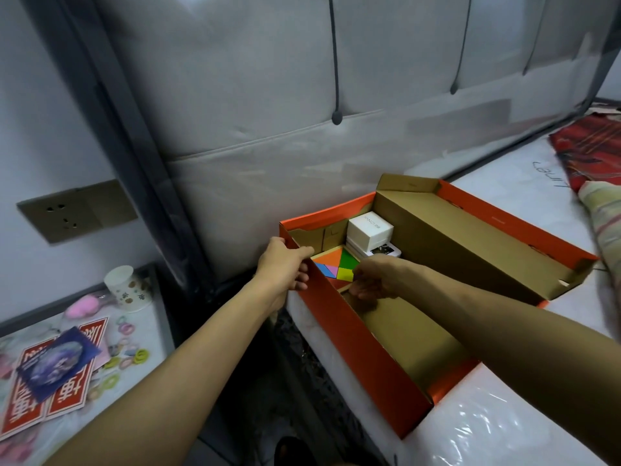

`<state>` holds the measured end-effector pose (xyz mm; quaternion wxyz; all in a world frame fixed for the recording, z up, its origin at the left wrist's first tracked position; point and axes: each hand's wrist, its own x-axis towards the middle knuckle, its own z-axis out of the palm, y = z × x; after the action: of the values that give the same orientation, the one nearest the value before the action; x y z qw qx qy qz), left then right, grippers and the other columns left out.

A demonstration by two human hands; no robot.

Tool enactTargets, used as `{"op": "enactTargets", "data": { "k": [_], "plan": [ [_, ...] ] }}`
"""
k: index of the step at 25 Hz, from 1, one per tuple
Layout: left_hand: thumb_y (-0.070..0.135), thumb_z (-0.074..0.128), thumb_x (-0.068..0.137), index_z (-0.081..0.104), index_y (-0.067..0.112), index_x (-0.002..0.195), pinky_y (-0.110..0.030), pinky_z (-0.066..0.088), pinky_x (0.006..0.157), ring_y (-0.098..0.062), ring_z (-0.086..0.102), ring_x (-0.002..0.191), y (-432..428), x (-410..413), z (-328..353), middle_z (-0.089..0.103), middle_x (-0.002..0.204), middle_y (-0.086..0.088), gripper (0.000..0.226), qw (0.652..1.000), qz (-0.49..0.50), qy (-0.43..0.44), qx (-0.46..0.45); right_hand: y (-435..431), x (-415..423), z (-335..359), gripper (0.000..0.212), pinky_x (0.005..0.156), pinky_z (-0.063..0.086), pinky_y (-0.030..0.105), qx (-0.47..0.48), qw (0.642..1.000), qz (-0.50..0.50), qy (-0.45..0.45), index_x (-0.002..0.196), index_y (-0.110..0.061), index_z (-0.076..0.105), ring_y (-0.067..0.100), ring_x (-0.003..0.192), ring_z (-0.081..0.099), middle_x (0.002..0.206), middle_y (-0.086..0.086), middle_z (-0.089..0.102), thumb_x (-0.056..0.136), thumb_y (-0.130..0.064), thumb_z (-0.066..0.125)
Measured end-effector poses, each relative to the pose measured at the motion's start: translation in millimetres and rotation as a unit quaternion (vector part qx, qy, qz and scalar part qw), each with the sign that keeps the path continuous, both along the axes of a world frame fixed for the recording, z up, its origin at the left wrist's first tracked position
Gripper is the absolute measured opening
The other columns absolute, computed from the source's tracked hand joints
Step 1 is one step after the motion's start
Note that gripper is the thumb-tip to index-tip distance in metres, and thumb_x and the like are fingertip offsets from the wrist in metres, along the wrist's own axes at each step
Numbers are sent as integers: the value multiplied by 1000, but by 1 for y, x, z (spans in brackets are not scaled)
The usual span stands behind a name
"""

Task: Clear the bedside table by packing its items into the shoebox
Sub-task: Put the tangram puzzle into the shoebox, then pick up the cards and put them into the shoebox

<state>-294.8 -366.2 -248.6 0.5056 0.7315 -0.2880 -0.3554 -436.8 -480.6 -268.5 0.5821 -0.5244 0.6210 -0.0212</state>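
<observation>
Mattress (504,418): shoebox (353,351) with tangram (331,264), white box (369,230)

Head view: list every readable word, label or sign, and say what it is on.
White box in the shoebox: "SAND", seen rotated; rest blurred.
Red signs: large white Chinese characters, one resembling "車".
Mattress: upside-down lettering, unreadable.
Paper cup, blue booklet: print too small to read.

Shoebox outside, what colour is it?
Orange-red shoebox, plain brown cardboard inside; seen in the head view.
</observation>
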Motion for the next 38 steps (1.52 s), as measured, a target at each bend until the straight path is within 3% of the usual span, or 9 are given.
{"op": "enactTargets", "data": {
  "k": [4,10,13,17,22,25,30,33,38],
  "plan": [
    [23,60,97,46,8,127,-22,42,39,-14,50,46,32,1,21,55,69,-8,36,999,-21,29,-1,28,1,50,22,35,30,17,-190,979,73,15,72,-8,50,15,45,43,62,6,50,95,-11,49],
    [19,58,96,63,12,96,-22,47,44,-14,55,50,145,36,45,61,73,-7,8,1000,6,17,14,138,49,106,22,74,50,36,-406,873,271,-6,85,-2,69,36,86,62,90,20,68,87,-21,59],
    [17,59,96,64,13,93,-22,47,46,-14,57,52,215,67,42,63,75,-7,7,999,46,18,11,201,92,95,19,80,56,40,-380,861,338,-17,82,-3,72,32,84,67,85,15,72,83,-19,62],
    [7,63,91,64,7,102,-20,44,44,-15,56,49,326,128,16,64,71,-8,12,987,158,18,11,282,172,49,17,72,59,35,-333,837,434,-27,79,-7,72,20,64,68,73,6,73,82,-18,59],
    [7,66,88,65,5,111,-40,58,73,-23,67,70,433,217,-43,72,92,-13,22,952,268,-87,120,332,272,-19,33,76,50,32,-399,781,482,3,107,-19,64,28,95,62,113,11,66,86,-44,62],
    [21,69,89,62,13,120,-39,55,80,-23,65,94,472,268,-75,67,119,-9,33,903,284,-211,243,330,336,-46,57,89,47,37,-432,784,445,30,129,-14,53,32,112,53,129,15,53,85,-49,62],
    [48,67,87,50,21,138,-46,48,97,-29,50,125,488,312,-113,53,140,-5,60,837,169,-344,392,324,388,-84,71,93,41,39,-475,766,420,102,132,-10,47,33,116,48,130,18,51,79,-54,65],
    [49,73,82,50,22,138,-45,47,97,-28,49,125,485,325,-124,55,139,-4,66,833,185,-352,384,320,398,-93,79,89,45,41,-483,770,405,98,128,-9,48,33,112,51,126,18,54,71,-58,73],
    [52,77,77,58,17,127,-41,49,93,-26,54,115,486,324,-113,59,130,-5,64,824,192,-348,405,310,408,-91,83,87,43,39,-398,823,392,104,119,-13,48,33,115,47,125,16,52,59,-57,83]
  ]
}}
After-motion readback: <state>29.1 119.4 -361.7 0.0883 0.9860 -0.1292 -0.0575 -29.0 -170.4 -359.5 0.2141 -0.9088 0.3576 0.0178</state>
